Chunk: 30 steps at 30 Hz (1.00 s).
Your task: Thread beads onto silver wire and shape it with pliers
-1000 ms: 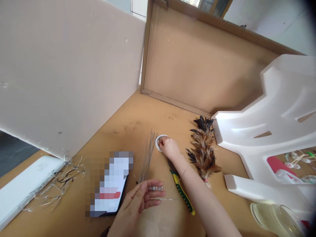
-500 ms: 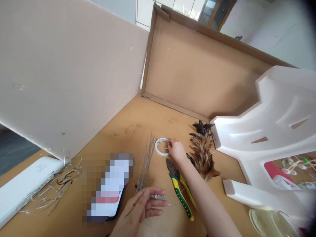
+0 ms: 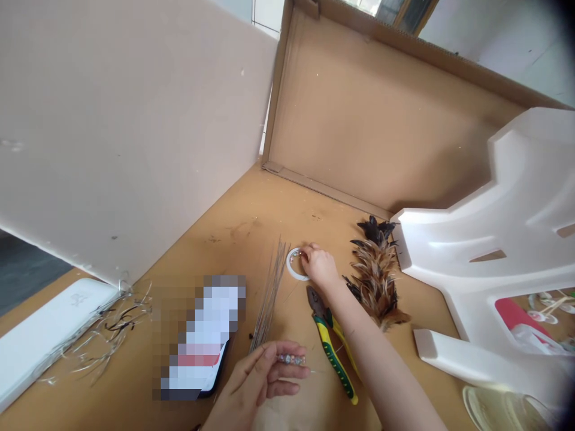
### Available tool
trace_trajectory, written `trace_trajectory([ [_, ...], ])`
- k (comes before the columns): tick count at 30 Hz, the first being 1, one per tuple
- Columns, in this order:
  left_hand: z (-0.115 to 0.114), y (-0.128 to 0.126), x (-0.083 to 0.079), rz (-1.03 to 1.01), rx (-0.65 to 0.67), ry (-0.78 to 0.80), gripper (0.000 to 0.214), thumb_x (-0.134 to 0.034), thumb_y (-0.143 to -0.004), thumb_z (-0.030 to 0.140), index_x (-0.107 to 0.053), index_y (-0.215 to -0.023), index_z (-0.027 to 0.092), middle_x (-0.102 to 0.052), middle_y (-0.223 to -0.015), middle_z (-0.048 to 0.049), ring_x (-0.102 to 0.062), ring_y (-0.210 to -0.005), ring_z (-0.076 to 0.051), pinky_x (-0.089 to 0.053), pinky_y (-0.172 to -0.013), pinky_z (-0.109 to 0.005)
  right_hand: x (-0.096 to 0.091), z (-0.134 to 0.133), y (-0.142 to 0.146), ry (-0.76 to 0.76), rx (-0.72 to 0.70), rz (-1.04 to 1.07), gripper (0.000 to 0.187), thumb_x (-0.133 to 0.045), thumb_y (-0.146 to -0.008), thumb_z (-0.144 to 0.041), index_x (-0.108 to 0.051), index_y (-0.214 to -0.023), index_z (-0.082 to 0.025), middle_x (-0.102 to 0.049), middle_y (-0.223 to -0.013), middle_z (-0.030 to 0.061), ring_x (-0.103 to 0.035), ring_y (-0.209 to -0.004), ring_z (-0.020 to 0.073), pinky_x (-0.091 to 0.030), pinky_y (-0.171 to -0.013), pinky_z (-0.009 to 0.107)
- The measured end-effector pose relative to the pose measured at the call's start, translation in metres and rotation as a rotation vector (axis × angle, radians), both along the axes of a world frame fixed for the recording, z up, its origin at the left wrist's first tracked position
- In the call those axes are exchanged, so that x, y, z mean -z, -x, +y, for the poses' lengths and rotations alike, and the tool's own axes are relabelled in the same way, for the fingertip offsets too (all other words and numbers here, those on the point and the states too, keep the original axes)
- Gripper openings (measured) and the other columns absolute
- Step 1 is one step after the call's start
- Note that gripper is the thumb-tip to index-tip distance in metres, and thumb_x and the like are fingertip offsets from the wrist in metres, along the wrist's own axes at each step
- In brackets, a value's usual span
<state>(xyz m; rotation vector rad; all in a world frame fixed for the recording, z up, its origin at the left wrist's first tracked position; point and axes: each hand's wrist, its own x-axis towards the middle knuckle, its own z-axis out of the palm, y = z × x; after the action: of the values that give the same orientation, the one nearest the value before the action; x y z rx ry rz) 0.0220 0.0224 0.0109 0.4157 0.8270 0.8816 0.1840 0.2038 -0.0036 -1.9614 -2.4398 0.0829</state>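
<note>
The left hand point(image 3: 260, 380) pinches a short string of beads point(image 3: 291, 360) between thumb and fingers, low over the surface point(image 3: 233, 239). The right hand point(image 3: 320, 268) reaches into a small white dish point(image 3: 293, 269) (fingertips closed together, on what I cannot tell), pliers point(image 3: 332, 350) just beside its wrist.

Both hands are bare, with no gloves or rings to be seen. The right hand point(image 3: 320, 267) leads into a forearm uncovered along its whole visible length. The left hand point(image 3: 257, 383) shows no sleeve at its wrist.
</note>
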Motion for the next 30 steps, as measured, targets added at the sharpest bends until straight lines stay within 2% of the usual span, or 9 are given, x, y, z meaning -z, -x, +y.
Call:
trace_trajectory([
  [4,0.002,0.001,0.005,-0.014,0.028,-0.005,0.039,-0.052,-0.078,0.048,-0.066,-0.091,0.014,-0.066,-0.104,-0.0120,-0.064,-0.085,-0.022,-0.051,-0.071,-0.028,0.003,-0.002,0.001,-0.008,-0.013,0.009,0.029,-0.038,-0.088,-0.023,-0.055,-0.112,-0.023,-0.057,-0.107,0.0075,-0.059,-0.086,0.0190,-0.041,-0.072,0.027],
  [13,0.004,0.000,0.006,0.007,0.026,-0.006,0.035,-0.049,-0.082,0.044,-0.066,-0.092,0.015,-0.065,-0.105,-0.0114,-0.064,-0.087,-0.022,-0.051,-0.072,-0.028,0.001,-0.003,0.010,-0.002,-0.086,0.015,0.028,-0.037,-0.090,-0.028,-0.058,-0.108,-0.024,-0.056,-0.106,0.0075,-0.056,-0.093,0.0188,-0.041,-0.074,0.026],
  [21,0.004,0.000,0.010,-0.006,0.040,0.016,0.035,-0.050,-0.082,0.044,-0.066,-0.091,0.015,-0.065,-0.105,-0.0113,-0.064,-0.086,-0.021,-0.050,-0.072,-0.028,0.004,0.001,0.007,0.009,-0.033,0.004,0.026,-0.037,-0.087,-0.016,-0.059,-0.101,-0.020,-0.061,-0.101,0.0079,-0.059,-0.085,0.0184,-0.041,-0.072,0.026],
  [30,0.004,0.000,0.011,-0.010,0.047,0.001,0.035,-0.049,-0.082,0.044,-0.066,-0.092,0.015,-0.065,-0.105,-0.0120,-0.064,-0.087,-0.022,-0.050,-0.073,-0.029,0.001,-0.003,0.006,0.040,-0.003,-0.012,0.025,-0.040,-0.087,-0.021,-0.061,-0.099,-0.022,-0.062,-0.101,0.0067,-0.059,-0.087,0.0185,-0.040,-0.074,0.027],
])
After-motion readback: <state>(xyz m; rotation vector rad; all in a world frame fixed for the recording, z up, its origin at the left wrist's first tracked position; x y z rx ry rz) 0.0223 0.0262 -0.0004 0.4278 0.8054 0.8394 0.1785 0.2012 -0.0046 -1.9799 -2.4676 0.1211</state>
